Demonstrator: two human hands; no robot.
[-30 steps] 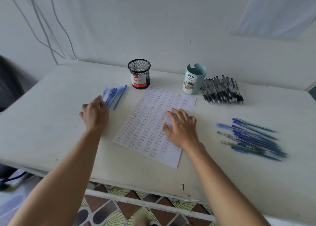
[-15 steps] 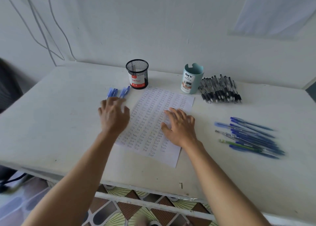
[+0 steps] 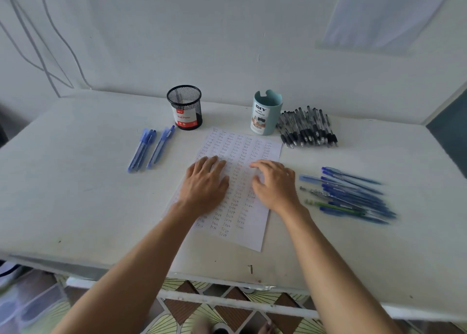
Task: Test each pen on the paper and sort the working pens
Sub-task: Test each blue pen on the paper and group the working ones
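Right now neither hand has a pen. Both lie palm down on the paper [image 3: 241,144], which sits mid-table [image 3: 75,182], slightly skewed and mostly filled with columns of small handwritten marks.

Left hand [image 3: 206,182]: flat on the sheet's left half, fingers straight and close together, holding nothing.
Right hand [image 3: 274,184]: on the right half, fingers a little arched, tips touching the sheet, also holding nothing.

Pens, three lots:
- Mixed blue pile [image 3: 353,194]: just off the sheet's right edge, near the right hand. Its long axes run crosswise, from beside that hand out to the right and a little toward the person.
- Small blue group [image 3: 149,148]: left of the sheet, beyond and outside the left hand, in two clusters slightly apart. Its long axes run away from the person, with the far ends leaning right.
- Black heap [image 3: 307,129]: far right, just beside the teal organizer [image 3: 266,112].

A mesh cup [image 3: 184,107] stands near the sheet's far left corner.

Which lot is untested, I cannot tell. If it is the mixed pile, the right hand is nearer: a short sideways reach to the pens' near ends.
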